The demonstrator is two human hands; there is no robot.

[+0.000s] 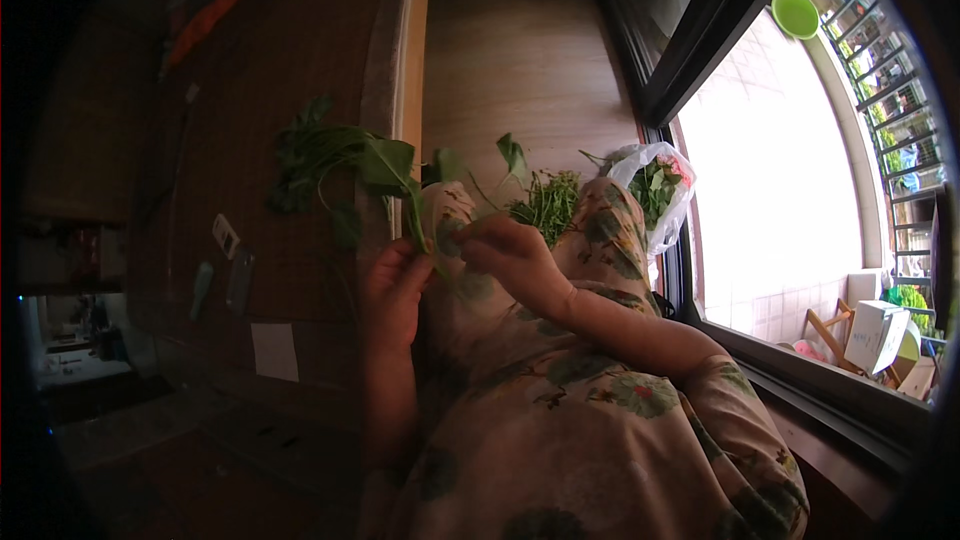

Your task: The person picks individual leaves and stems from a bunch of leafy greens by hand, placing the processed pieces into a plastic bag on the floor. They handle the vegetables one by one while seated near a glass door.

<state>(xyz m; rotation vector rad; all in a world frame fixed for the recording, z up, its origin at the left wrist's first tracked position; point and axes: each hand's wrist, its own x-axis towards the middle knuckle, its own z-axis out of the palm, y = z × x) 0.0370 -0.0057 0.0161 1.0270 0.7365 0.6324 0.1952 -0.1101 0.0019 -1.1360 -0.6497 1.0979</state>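
My left hand grips a leafy green stem between thumb and fingers, its broad leaf pointing away from me. Close beside it, my right hand has its fingers drawn together by the lower stem; blur hides whether they pinch anything. A single leaf on a thin stalk shows just beyond the right hand. Over the edge of the dark brown surface at left lies a bunch of leafy greens. Between my knees is a pile of cut green stems. A white plastic bag with green leaves stands by my right knee.
On the brown surface lie a white card-like item, a pale green object and a white paper square. A dark-framed sliding door opens at right onto a tiled balcony, with a green basin by the railing.
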